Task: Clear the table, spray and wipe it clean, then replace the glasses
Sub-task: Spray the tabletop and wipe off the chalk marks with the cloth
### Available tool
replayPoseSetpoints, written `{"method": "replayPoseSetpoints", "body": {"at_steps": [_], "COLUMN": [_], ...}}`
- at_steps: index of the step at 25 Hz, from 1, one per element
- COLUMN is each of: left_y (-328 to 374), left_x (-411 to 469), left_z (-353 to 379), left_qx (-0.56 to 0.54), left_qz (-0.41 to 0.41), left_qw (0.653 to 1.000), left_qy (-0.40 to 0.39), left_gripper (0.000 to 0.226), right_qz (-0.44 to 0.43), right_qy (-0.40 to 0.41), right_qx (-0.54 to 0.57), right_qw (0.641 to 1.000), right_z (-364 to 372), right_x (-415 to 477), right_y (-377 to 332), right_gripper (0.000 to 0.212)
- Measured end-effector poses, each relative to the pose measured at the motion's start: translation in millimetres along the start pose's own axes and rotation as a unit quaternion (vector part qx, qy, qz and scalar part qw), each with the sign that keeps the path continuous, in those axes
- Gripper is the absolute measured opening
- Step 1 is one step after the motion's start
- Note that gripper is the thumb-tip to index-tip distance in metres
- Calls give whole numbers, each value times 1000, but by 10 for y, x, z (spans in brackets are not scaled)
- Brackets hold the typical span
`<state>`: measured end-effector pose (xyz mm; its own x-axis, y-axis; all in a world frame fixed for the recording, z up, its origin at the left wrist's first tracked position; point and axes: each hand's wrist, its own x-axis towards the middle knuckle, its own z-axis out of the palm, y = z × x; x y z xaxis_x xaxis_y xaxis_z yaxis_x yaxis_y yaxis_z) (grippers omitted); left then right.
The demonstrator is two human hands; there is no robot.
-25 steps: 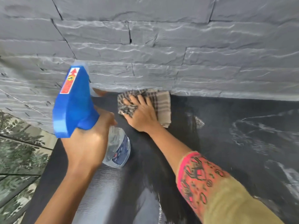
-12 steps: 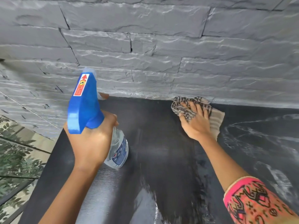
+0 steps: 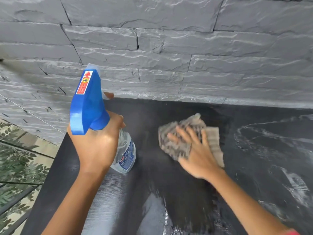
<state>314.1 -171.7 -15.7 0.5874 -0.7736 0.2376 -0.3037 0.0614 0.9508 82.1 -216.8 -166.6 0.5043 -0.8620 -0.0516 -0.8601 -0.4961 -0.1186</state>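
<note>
We see the left hand (image 3: 98, 146) at the centre left of the frame, its fingers (image 3: 116, 122) curled tight round the neck of a spray bottle (image 3: 87, 106). The bottle's blue trigger head points toward the top of the frame, and its clear body with a blue label hangs below the hand, over the dark surface (image 3: 169, 192). Whether the bottle's base touches the surface we cannot tell.

To the right of centre, the right hand (image 3: 198, 155) lies flat on a checked cloth (image 3: 174, 143), its fingers (image 3: 184, 134) straight and spread, pressing the cloth onto the surface. Hand and cloth are both blurred. The crumpled cloth sits near the far edge of the surface, a little short of the grey stone wall (image 3: 152, 56) that fills the top of the frame.

Pale wet streaks (image 3: 271, 141) mark the surface at the right. At the lower left, beside the surface, we see leaf-patterned floor tiles (image 3: 20, 160).
</note>
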Motion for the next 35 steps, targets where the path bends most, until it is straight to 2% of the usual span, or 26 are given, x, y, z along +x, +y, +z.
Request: {"method": "replayPoseSetpoints", "body": {"at_steps": [2,4,6,9,12,14,18,21,23,26,28,30,33,35], "left_y": [-5,3,18,17,-8,-6,4,33,69,116,175,258,316,322], "left_x": [-11,-20,-26,-28,-22,-26,-18,-25,-24,-26,-128,-325,-667,-865], "left_z": [0,1,5,2,-3,7,16,0,4,-20,-106,-263,-549,-719], "left_qx": [-2,-4,-1,9,12,12,17,14,18,25,19,31,71,103], "left_qz": [-2,-1,1,3,3,3,0,-17,-23,-44,-62,-56,-51,-69], "left_qw": [1000,1000,1000,1000,1000,1000,1000,1000,1000,999,998,998,996,992], "left_qy": [1,5,3,1,2,1,0,-5,-7,5,22,28,14,-2], "left_gripper": [11,15,16,19,20,20,14,11,13,14,15,22,19,27], "right_qz": [116,139,43,-103,-127,-66,120,153,95,-58,-123,-90,72,132], "right_qy": [-1,-16,-31,-9,18,12,-19,-25,-36,-26,-25,-18,-41,-43], "right_qx": [26,43,43,17,0,-12,21,50,40,7,-11,-14,3,32], "right_qw": [993,989,998,994,992,998,992,987,994,998,992,996,997,990], "right_z": [-90,-98,-72,32,150,100,-148,-154,-83,97,159,101,-51,-77], "right_x": [486,851,874,307,-346,-323,601,758,447,-423,-1012,-1171,-655,-246], "right_y": [100,-107,-479,-745,-370,113,676,549,239,-297,-350,-79,126,-104], "right_gripper": [58,58,60,60,60,62,53,54,59,69,70,63,59,57]}}
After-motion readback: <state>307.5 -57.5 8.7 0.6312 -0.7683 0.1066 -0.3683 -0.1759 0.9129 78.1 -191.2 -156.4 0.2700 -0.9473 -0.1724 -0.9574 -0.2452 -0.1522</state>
